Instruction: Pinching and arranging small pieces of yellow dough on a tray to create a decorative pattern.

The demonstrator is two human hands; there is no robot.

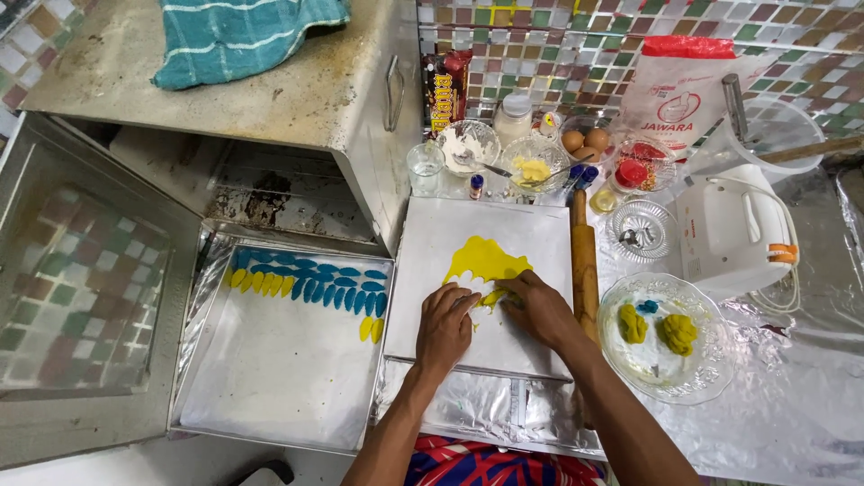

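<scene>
A flattened sheet of yellow dough (484,258) lies on a white board (432,243). My left hand (445,326) and my right hand (538,309) rest at the sheet's near edge, with their fingertips pinching a small yellow piece (493,297) between them. To the left, a white-lined baking tray (270,378) carries rows of small blue and yellow leaf-shaped pieces (306,282) along its far edge. Two more yellow pieces (371,329) sit at the tray's right side.
A wooden rolling pin (584,261) lies along the board's right edge. A glass bowl (630,373) holds yellow and blue dough lumps. A white hand mixer (733,232), bowls, eggs (585,140) and a flour bag stand behind. An open metal oven (270,90) is at left.
</scene>
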